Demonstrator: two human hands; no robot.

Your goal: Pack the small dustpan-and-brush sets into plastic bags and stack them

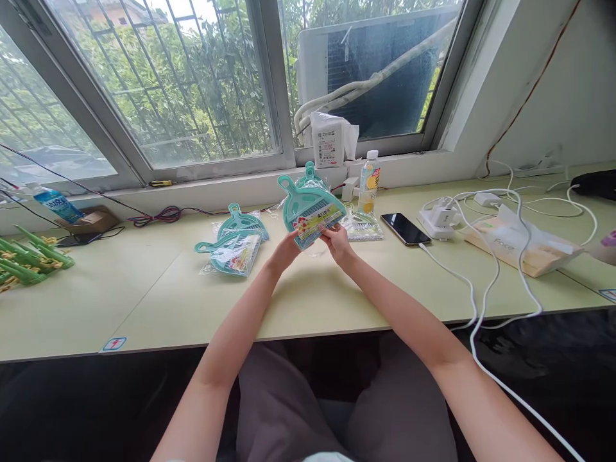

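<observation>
A teal mini dustpan-and-brush set (312, 212) with a printed card is raised above the table, tilted, its handle loop pointing up and left. My left hand (285, 250) is closed on its lower left edge. At the lower right edge, the fingers of my right hand (337, 242) pinch it too. To the left lie two similar sets in clear wrap, a front set (233, 255) and a rear set (240, 221), close together. Another teal set (310, 172) shows partly behind the held one. Right of my right hand lies a further wrapped set (364, 230).
An orange drink bottle (368, 186), a black phone (407, 229), a white power strip (437, 219) with trailing cables and a tissue pack (524, 247) stand or lie rightward. Leftward are green bundled stalks (31, 260) and a blue-labelled bottle (58, 205). Another tissue pack (328, 142) sits by the window.
</observation>
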